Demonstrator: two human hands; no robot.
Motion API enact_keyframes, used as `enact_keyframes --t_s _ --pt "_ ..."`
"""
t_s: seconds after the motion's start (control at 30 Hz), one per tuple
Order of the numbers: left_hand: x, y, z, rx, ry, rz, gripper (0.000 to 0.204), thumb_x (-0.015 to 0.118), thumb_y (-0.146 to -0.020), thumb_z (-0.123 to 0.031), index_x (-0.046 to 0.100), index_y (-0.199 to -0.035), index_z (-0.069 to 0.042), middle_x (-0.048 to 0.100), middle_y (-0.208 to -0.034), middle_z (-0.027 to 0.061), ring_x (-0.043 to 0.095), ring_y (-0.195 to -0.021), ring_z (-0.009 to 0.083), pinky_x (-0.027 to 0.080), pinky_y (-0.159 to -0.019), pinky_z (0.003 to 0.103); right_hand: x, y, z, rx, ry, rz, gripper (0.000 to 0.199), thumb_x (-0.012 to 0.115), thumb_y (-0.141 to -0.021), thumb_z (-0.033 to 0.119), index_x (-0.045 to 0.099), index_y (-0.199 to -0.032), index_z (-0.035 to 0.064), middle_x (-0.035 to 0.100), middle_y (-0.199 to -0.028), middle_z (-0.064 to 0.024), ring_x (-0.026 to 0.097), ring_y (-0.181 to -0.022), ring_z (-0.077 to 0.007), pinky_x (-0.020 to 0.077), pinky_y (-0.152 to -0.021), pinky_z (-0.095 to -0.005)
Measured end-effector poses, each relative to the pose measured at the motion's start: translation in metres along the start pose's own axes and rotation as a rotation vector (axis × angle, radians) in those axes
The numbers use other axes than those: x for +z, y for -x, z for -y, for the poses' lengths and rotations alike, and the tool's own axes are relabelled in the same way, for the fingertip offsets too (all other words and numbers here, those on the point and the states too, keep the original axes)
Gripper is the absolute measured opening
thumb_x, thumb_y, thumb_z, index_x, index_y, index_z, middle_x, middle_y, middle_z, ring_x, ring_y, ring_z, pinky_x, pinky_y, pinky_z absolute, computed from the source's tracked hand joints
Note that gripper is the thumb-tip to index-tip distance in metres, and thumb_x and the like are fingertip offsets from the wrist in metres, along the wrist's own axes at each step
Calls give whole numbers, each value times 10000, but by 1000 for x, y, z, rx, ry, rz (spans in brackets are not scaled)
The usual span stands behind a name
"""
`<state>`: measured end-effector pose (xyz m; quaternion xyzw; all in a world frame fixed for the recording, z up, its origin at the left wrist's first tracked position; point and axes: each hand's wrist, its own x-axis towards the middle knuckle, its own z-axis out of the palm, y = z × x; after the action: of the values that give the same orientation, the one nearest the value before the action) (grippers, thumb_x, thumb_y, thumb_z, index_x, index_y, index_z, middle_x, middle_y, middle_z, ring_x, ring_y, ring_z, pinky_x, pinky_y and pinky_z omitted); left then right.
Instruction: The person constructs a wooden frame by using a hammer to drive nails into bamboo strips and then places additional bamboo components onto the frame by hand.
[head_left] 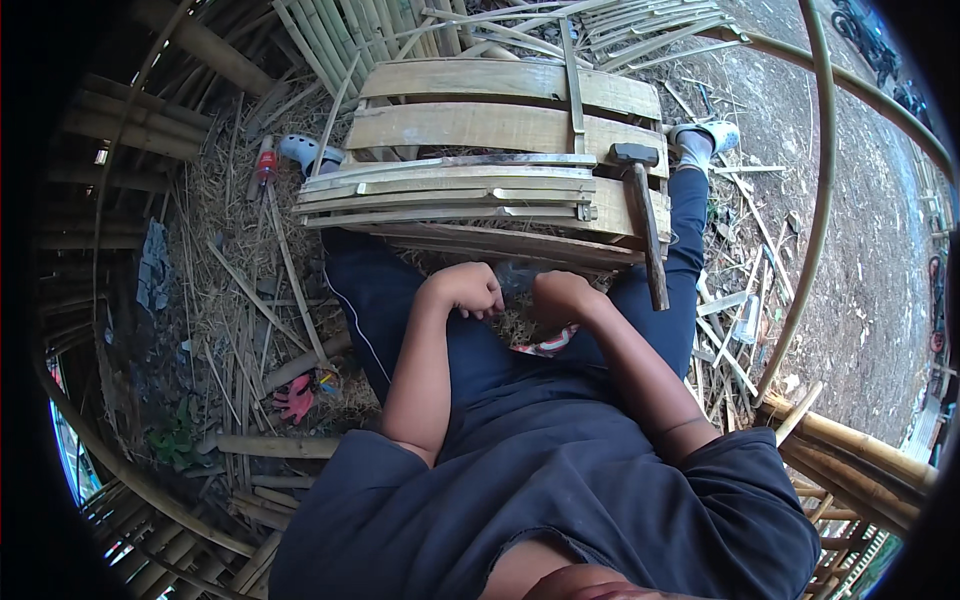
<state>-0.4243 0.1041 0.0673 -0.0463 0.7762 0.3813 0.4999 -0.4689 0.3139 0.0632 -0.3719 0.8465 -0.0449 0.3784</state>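
Observation:
My left hand (472,290) hangs over my lap with its fingers curled downward, and whatever it may hold is hidden. Close beside it, my right hand (562,297) is closed in a fist, back of the hand up, its fingertips out of sight. A hazy, see-through patch (515,276) lies between the two hands; I cannot tell what it is. Below my right hand, a red-and-white item (548,343) rests in my lap. Just beyond stands a low slatted wooden bench (480,127), bearing a stack of split bamboo strips (450,190) and a hammer (648,215) with a dark head.
A red glove (294,399) lies on the littered ground at left, with a red-labelled bottle (265,163) farther off. Bamboo strips (665,25) are piled beyond the bench. Curved bamboo poles (823,190) rise at right, with a motorbike (866,42) beyond.

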Motion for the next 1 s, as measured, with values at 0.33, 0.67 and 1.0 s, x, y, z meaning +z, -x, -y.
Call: enact_keyframes --t_s 0.33,0.67,1.0 --pt "-36 14 49 -168 478 -471 461 600 -1016 -319 626 -1262 70 749 -971 190 766 -853 256 596 -649 351 -103 -42 25 -217 234 -980 983 903 -679 431 475 -1476 46 475 -1453 -234 434 -1376 -438 374 -1127 -571" --pt "-44 16 74 -120 467 -364 527 582 -1029 -385 606 -1329 48 748 -997 187 776 -806 252 548 -558 317 -187 -46 34 -315 14 -540 1031 952 -591 375 506 -1442 1 673 -1163 -246 652 -1112 -433 530 -961 -495" --pt "-50 23 74 217 615 -408 387 610 -1044 -306 743 -998 54 694 -717 60 719 -566 168 419 -421 247 -280 -40 39 -330 -125 -579 1049 924 -688 540 482 -1453 -24 701 -1236 -274 662 -1229 -395 533 -1082 -453"
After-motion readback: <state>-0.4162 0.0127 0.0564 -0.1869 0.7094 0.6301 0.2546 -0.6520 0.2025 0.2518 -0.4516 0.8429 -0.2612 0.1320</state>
